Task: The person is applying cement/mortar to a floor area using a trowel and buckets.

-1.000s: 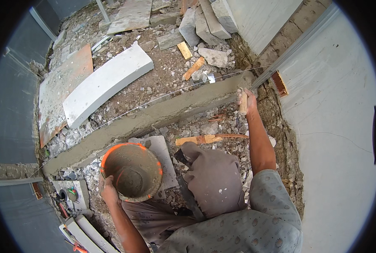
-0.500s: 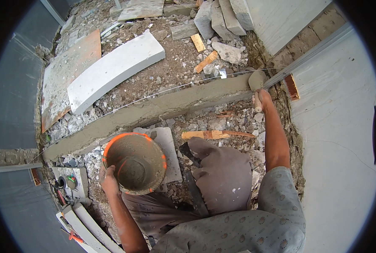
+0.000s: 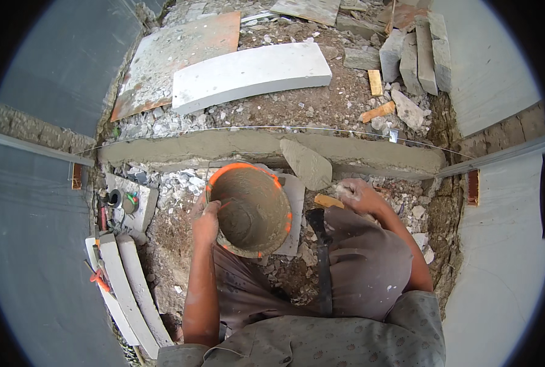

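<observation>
Gripping the mortar-caked orange bucket (image 3: 251, 208) rim with your left hand (image 3: 206, 221), your right hand (image 3: 357, 194) clutches a mortar-loaded trowel (image 3: 307, 164) over the wet mortar strip (image 3: 235, 147).

The handle of the trowel (image 3: 307, 164) was hidden inside the right hand (image 3: 357, 196), so the grip could not be judged. The fingers of the left hand (image 3: 206, 221) were partly covered by the rim of the orange bucket (image 3: 250, 209). The small things on the grey tile (image 3: 127, 202) were too small to be told. The stacked curved slabs (image 3: 125, 287) were cut off by the dark rim.
</observation>
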### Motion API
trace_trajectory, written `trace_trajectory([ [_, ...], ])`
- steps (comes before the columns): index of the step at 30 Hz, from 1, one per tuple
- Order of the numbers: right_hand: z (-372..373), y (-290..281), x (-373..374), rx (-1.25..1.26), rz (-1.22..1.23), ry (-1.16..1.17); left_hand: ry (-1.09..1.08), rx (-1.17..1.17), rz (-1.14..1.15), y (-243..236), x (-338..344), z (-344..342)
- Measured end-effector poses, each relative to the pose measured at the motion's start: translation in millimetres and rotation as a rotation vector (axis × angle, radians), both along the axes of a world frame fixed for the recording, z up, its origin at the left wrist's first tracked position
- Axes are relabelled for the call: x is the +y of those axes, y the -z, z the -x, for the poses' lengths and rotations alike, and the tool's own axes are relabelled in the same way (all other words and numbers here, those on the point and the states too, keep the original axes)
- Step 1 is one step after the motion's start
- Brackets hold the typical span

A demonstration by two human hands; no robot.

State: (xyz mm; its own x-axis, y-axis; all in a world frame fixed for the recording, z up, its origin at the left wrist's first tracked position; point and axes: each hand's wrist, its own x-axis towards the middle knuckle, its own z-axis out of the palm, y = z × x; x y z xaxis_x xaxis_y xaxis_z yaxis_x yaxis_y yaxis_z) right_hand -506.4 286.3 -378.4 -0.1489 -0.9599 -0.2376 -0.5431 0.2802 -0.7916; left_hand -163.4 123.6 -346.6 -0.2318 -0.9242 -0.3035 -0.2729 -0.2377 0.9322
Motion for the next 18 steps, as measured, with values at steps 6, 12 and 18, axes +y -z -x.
trace_trajectory([
  [6, -59.0, -39.3, -77.8, 0.602, 0.099, -0.589, -0.002, -0.131, 0.179, 18.9, 22.8, 21.4],
  [12, -105.5, -27.1, -82.2, 0.878, 0.253, -0.915, -0.14, -0.336, 0.372, 22.4, 47.0, 36.9],
  [18, -112.2, -39.0, -91.3, 0.974, 0.37, -0.861, -0.129, -0.125, 0.232, 30.1, 36.1, 18.5],
])
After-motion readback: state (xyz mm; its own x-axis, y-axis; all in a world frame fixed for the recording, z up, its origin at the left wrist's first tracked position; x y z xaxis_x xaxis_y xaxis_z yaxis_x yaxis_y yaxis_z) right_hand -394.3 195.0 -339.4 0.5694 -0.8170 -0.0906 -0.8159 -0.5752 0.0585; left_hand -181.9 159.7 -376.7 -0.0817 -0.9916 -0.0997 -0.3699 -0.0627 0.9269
